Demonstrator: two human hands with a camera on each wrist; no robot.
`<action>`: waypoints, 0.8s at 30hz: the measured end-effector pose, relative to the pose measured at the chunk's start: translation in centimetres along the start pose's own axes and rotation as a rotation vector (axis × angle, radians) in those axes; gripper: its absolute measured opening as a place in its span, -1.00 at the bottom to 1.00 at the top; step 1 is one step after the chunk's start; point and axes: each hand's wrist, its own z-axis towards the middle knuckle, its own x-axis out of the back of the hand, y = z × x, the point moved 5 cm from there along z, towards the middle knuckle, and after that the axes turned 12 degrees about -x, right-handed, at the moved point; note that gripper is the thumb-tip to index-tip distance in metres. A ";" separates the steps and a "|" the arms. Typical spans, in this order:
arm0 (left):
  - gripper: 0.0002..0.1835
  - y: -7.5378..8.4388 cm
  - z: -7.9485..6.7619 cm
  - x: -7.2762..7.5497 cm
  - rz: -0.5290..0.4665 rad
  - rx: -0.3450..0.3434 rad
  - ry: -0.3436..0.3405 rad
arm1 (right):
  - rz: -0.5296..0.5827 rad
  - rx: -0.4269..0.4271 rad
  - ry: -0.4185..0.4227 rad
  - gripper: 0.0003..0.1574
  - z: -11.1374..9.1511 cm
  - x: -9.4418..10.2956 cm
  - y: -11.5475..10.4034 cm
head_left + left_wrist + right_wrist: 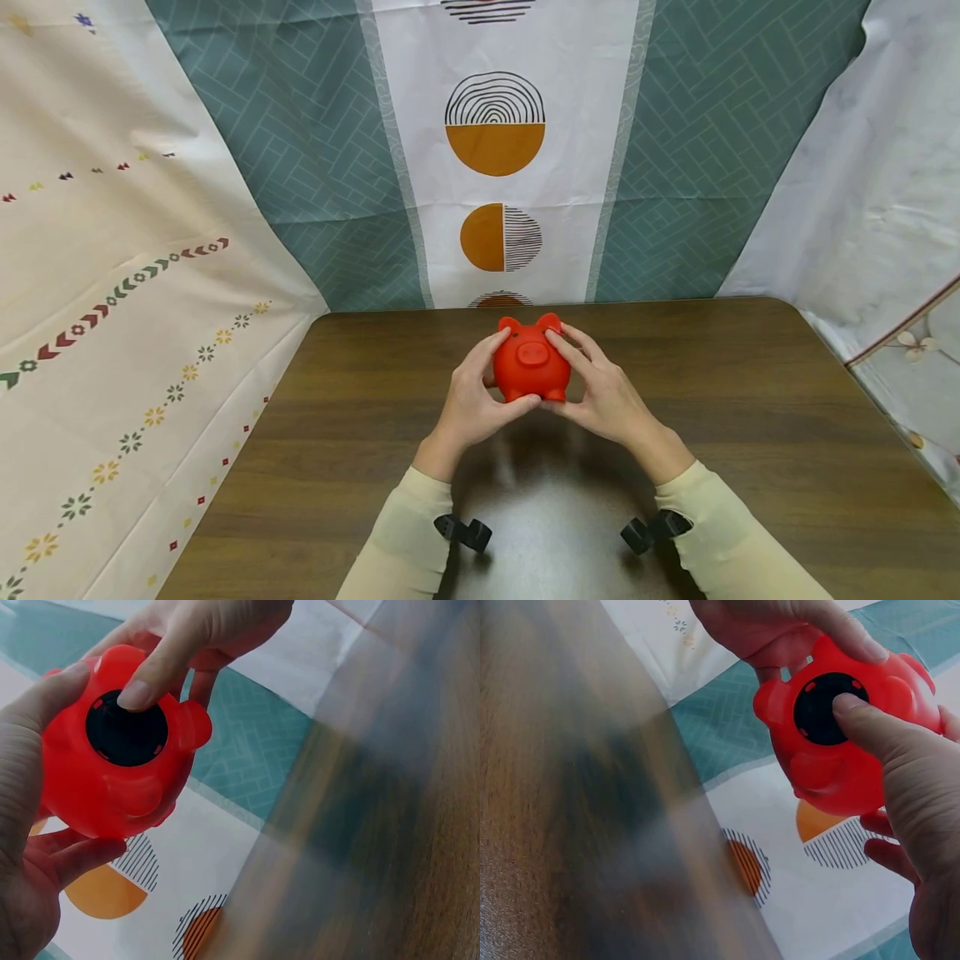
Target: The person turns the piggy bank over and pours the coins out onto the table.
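Note:
Between both hands is a red piggy bank [532,371], its snout facing the head camera. My left hand [480,396] grips its left side, fingers round the side and thumb underneath. On the other side my right hand [603,396] holds it, fingertips near the ear and thumb below. Both wrist views show its underside, where a round black plug [124,739] sits between the stubby feet. The right thumb presses on that black plug [821,720], while the left thumb lies on the red base beside it. The piggy bank is held up above the table.
A brown wood-grain table [360,450] extends beneath the arms, with a glossy reflection near its front. Behind it hangs a green and white patterned cloth [330,150]. Cream cloth [150,333] drapes at the left and pale cloth [862,208] at the right. Black camera mounts [465,532] sit on both wrists.

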 end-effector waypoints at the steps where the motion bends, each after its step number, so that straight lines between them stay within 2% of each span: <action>1: -0.08 0.0 0.0 0.0 -0.001 0.003 -0.002 | 0.001 0.002 0.003 0.27 0.0 0.0 0.0; 7: -0.09 0.0 -0.1 0.0 -0.005 0.064 -0.023 | 0.029 0.044 0.012 0.24 -0.1 0.1 -0.2; 11: -0.13 0.2 -0.1 0.0 -0.029 0.098 -0.028 | 0.042 0.074 0.001 0.09 -0.1 -0.1 -0.4; 14: -0.13 0.1 -0.1 -0.1 -0.015 0.101 -0.032 | 0.037 0.075 0.003 0.00 0.0 -0.1 -0.4; 19: -0.11 0.0 -0.1 -0.3 0.002 0.107 -0.040 | 0.054 0.053 0.005 0.00 0.0 -0.1 -0.4; 24: -0.02 0.4 0.1 -0.4 0.030 0.048 -0.061 | 0.087 0.017 0.014 0.05 0.2 0.1 -0.4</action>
